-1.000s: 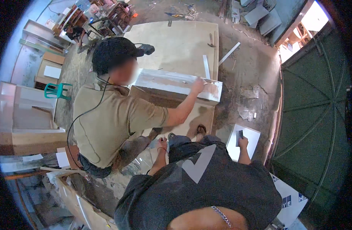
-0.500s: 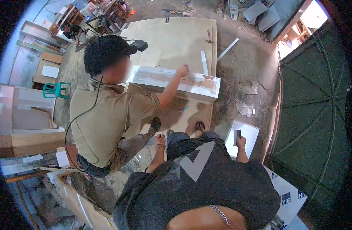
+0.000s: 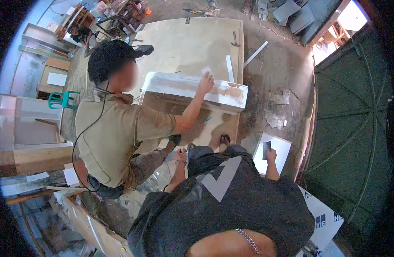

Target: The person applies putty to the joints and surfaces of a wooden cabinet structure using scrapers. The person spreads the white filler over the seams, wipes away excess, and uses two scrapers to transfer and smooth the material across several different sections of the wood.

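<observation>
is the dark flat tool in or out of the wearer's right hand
In: the wearer's right hand grips the dark flat tool, which shows against the white panel.

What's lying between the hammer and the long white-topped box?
In the head view, a narrow white strip lies on the wooden board between the hammer and the box.

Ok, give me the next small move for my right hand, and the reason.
I'd probably bring your right hand, with its dark flat tool, toward the brown patch on the long box: the white coating looks uneven there, and the co-worker's hand is left of that patch.
</observation>
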`<action>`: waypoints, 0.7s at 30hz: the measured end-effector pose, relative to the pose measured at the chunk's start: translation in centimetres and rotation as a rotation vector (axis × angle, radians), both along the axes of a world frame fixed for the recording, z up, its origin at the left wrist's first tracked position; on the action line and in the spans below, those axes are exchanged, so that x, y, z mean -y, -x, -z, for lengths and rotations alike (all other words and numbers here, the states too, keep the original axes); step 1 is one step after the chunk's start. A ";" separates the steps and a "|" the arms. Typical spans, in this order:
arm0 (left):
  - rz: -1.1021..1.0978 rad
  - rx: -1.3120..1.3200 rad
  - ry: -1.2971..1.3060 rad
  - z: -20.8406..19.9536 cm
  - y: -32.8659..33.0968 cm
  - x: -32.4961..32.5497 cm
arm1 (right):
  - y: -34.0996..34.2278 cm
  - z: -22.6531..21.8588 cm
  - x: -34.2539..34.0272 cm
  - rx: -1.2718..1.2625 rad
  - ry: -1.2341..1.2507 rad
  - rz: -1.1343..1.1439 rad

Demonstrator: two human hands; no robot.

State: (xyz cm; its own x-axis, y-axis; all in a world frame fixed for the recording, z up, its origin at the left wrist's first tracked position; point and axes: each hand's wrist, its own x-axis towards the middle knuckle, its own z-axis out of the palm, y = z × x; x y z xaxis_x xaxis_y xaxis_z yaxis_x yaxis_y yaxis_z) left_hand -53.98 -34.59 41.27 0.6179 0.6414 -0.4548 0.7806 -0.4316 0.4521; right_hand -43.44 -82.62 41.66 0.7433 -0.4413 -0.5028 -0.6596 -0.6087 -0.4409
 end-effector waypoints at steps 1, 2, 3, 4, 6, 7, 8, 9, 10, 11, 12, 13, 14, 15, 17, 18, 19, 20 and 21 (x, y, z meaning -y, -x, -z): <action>0.041 0.033 -0.051 -2.4 -0.9 1.2 | 0.2 -0.7 0.2 -0.011 -0.015 0.039; 0.065 0.067 -0.110 -4.1 -1.2 1.6 | 0.3 -0.6 0.3 -0.010 -0.015 0.039; 0.066 0.067 -0.110 -2.7 -0.9 1.0 | 0.3 -0.3 0.6 0.003 -0.031 0.045; 0.011 0.032 -0.044 -0.7 -0.2 -0.1 | 0.2 -0.2 0.3 0.014 -0.054 0.040; -0.021 -0.004 0.030 1.8 0.0 -0.6 | 0.3 0.1 0.6 0.005 -0.021 0.036; -0.059 0.011 0.074 2.3 0.1 -0.7 | 0.3 0.2 0.7 -0.002 0.010 0.024; -0.096 0.026 0.119 2.7 0.2 -0.8 | 0.5 0.2 0.8 -0.002 0.011 0.029; -0.089 0.026 0.120 3.2 0.3 -0.8 | 0.7 0.1 1.1 0.033 0.008 0.009; -0.063 0.076 0.067 3.9 0.9 -1.1 | 0.5 0.1 1.0 0.069 -0.001 -0.023; -0.031 0.127 0.015 4.6 1.2 -1.3 | 0.4 0.4 1.2 0.071 -0.003 -0.024; -0.031 0.129 0.013 5.2 1.5 -1.6 | 0.2 0.7 1.4 0.058 0.001 -0.027; -0.044 0.162 0.075 5.5 1.5 -1.6 | 0.0 0.8 1.4 0.045 0.009 -0.026; -0.057 0.194 0.137 5.7 1.4 -1.7 | 0.0 0.8 1.4 0.047 0.009 -0.024; -0.056 0.196 0.136 6.0 1.4 -1.8 | 0.0 0.8 1.4 0.046 0.026 -0.035; 0.000 0.136 0.114 5.0 0.8 -1.1 | 0.0 0.0 1.1 0.043 0.051 -0.044; -0.144 0.108 0.224 4.2 0.3 -0.6 | 0.2 -0.5 0.7 0.066 0.037 -0.028; -0.147 0.110 0.217 4.0 0.2 -0.9 | 0.3 -1.1 0.3 0.089 0.011 -0.016; -0.099 0.071 0.073 4.7 0.8 -1.6 | 0.1 -0.7 0.2 0.098 0.034 -0.077; -0.052 0.029 -0.072 5.3 1.5 -2.2 | -0.1 -0.2 0.1 0.101 0.028 -0.095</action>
